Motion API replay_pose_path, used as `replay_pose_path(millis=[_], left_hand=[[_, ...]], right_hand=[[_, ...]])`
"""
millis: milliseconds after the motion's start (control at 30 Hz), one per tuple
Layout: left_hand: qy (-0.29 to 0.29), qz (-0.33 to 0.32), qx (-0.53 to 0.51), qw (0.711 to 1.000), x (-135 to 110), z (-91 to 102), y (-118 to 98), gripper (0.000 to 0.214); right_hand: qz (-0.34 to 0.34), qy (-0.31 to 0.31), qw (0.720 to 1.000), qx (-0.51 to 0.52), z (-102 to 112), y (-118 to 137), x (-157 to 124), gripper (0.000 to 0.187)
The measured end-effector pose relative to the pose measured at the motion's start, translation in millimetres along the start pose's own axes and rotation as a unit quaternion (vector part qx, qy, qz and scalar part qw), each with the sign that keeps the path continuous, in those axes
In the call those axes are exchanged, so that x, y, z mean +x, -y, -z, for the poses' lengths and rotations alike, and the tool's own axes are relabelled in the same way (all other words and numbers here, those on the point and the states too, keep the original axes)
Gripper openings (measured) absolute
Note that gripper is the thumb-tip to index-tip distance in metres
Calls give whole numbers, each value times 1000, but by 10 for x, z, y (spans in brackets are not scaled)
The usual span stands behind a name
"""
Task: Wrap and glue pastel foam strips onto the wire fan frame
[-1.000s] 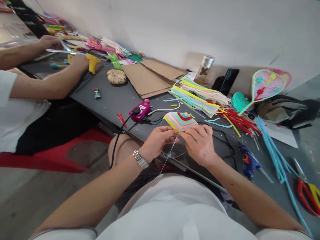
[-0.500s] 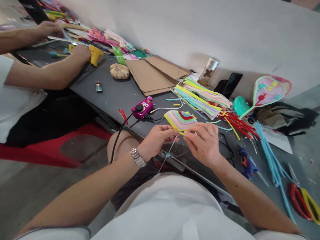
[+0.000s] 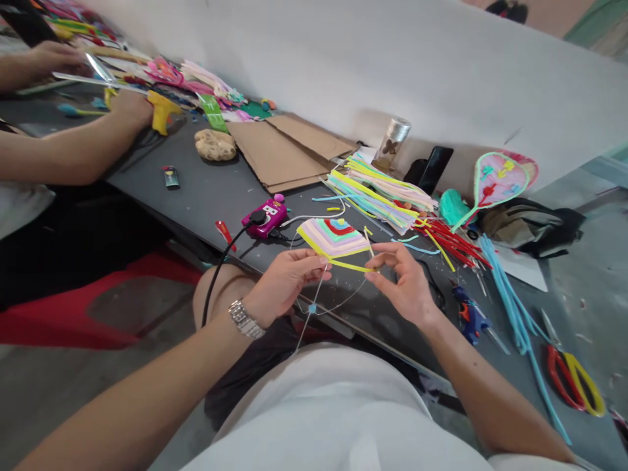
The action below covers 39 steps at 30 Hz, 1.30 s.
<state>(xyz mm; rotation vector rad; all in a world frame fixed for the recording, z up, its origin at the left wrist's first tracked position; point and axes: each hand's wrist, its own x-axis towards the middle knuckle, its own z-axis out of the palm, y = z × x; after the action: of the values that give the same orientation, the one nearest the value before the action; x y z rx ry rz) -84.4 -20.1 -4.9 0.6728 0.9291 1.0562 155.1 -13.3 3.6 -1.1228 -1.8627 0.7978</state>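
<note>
Holds up a flat woven panel (image 3: 333, 237) of pink, yellow, green, blue and red strips between both hands, over the near edge of the dark grey table (image 3: 210, 190). Keeps it tilted, just above and beyond the fingertips, with its near corner at the left hand (image 3: 284, 281) and its right edge close to the right hand (image 3: 405, 288).

Shows some white marking on top of the magenta plastic socket block (image 3: 265, 216) lying on the table behind the panel, too blurred to read. No other writing legible.

Clamps the near corner of the woven panel with the left thumb and fingers pressed together, right where a thin bare wire (image 3: 318, 288) drops away toward a small blue bead (image 3: 312, 307). Wears a silver metal wristwatch (image 3: 244, 318) on that wrist. Pinches the free end of a loose yellow strip (image 3: 350, 265) between right thumb and forefinger, tips closed on it, with the other fingers loosely curled and slightly spread. Stretches that strip along the panel's lower edge from one hand to the other.
</note>
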Motion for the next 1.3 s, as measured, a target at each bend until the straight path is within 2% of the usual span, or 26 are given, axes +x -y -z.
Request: replay_pose_path(millis=[67, 133, 233, 333, 400, 533, 633, 767, 967, 1167, 1300], left_hand=[[-1, -6, 6, 1000, 4, 1, 6, 29], [-3, -11, 4, 1000, 15, 4, 20, 28], [0, -18, -1, 1000, 34, 11, 44, 28], [5, -28, 1, 1000, 39, 20, 55, 29], [4, -34, 1, 999, 35, 27, 51, 30], [-6, -34, -5, 999, 24, 48, 34, 33], [-4, -34, -14, 999, 22, 75, 40, 32], [20, -39, -9, 999, 22, 114, 64, 28], [24, -46, 17, 999, 3, 125, 23, 29], [37, -62, 71, 995, -57, 115, -84, 27], [34, -52, 71, 996, -77, 125, -99, 25]], right_hand=[[68, -40, 988, -130, 63, 70, 16, 26], [172, -49, 954, -241, 106, 171, 57, 12], [275, 19, 911, -307, 90, 342, 146, 3], [274, 127, 903, -305, -14, 464, 220, 4], [257, 164, 898, -316, -106, 496, 250, 4], [266, 112, 885, -366, -285, 482, 277, 8], [276, 73, 887, -364, -384, 469, 276, 11], [271, 55, 880, -386, -436, 502, 278, 12], [290, 105, 845, -436, -396, 586, 388, 18], [382, 158, 796, -442, -358, 660, 546, 27], [420, 168, 764, -460, -385, 720, 575, 34]])
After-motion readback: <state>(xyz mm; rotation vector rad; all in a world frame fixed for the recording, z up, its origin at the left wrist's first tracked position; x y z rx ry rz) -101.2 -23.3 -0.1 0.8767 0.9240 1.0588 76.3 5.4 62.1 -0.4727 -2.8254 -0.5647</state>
